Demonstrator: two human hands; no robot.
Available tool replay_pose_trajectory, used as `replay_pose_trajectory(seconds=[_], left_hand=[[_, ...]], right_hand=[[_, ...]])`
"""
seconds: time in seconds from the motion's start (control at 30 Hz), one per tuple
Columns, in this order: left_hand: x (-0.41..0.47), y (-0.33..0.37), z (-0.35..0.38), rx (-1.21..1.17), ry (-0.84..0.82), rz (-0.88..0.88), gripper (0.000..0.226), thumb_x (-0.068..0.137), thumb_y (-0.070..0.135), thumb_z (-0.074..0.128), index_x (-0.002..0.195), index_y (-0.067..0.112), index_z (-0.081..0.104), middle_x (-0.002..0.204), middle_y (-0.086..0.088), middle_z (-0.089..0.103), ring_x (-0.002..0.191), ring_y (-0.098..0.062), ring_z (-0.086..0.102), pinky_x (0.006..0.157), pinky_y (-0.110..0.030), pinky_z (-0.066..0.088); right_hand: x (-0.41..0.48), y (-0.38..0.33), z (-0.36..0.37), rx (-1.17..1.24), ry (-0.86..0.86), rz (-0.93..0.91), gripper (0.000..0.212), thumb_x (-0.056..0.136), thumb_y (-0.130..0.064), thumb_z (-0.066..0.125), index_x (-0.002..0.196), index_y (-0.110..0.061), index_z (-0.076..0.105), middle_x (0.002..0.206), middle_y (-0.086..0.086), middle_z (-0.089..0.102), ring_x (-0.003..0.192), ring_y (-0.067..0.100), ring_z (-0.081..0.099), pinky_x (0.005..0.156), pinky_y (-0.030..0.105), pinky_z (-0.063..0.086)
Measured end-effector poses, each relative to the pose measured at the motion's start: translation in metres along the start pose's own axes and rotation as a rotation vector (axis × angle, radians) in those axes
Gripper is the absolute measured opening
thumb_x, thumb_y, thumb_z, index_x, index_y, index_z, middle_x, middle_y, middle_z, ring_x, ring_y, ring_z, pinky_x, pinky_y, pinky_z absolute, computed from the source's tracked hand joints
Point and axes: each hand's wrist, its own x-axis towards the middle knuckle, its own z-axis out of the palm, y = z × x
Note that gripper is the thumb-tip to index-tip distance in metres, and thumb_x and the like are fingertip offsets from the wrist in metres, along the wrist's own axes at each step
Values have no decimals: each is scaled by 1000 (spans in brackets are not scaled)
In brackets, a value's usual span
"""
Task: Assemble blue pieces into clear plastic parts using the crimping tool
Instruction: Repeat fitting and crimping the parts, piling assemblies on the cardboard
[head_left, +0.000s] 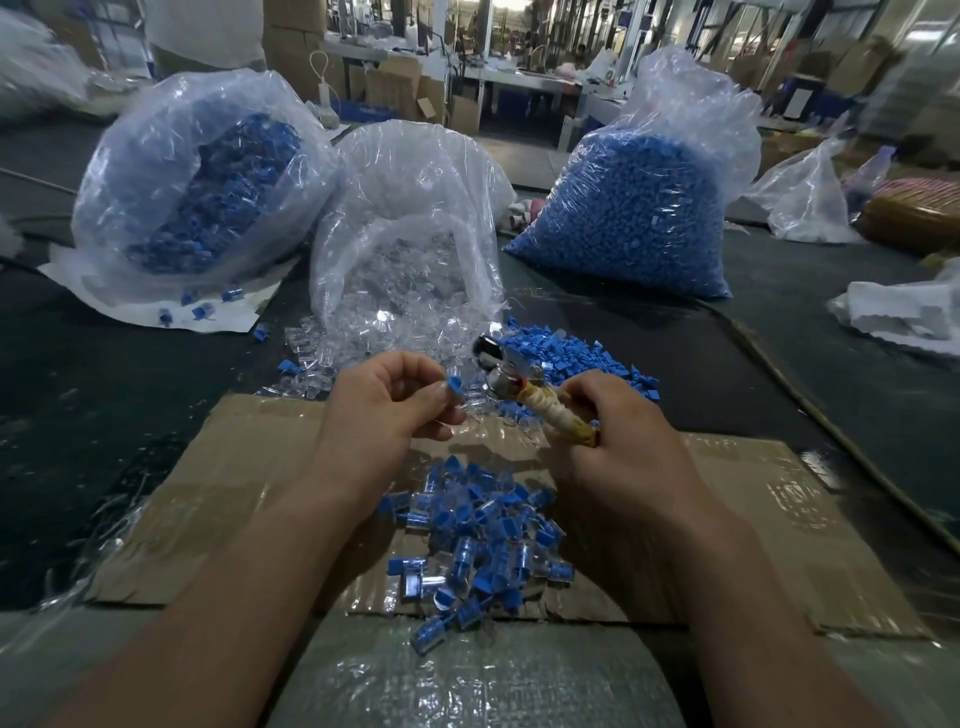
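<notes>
It was a cluttered workshop, benches and cartons far behind, and in front a dark table (104, 415) with a flattened cardboard sheet (753, 493) laid on it. Three clear sacks stood at the back of the table: the left bag (208, 182) holding what looked like finished blue-and-clear pieces, the middle bag (410, 234) spilling clear plastic parts (322, 353) onto the table, and the right bag (639, 208) packed full of blue pieces. A loose heap of blue pieces (571, 358) lay just beyond the hands.

On the cardboard, between the person's forearms, sat a pile of assembled pieces (478, 540), so a fair batch looked done. Judging by the two full supply bags, far more remained than had been made.

The left hand (384, 405) pinched one blue piece (454, 387) between thumb and curled fingertips, held up off the cardboard. Whether a clear part already sat around it I could not tell. The right hand (613, 441) was wrapped round the tape-bound handle of the crimping tool (524, 389), fingers closed tight on it. The tool's metal head pointed up and left, just beside the pinched piece but apart from it. To my eye the next press had not yet been made.
</notes>
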Motion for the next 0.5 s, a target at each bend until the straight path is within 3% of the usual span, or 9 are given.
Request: replay_pose_trajectory(seconds=[0.5], left_hand=[[-2,3,0,51,19,32,17,84,-6,54,78,9,58,66,-3,67,59,-9,66,52,-16,52]], right_hand=[[0,-2,4,9,-110,-64,25,83,-28,63,98,-34,43,95,-12,45,84,4,42,70,26,34]])
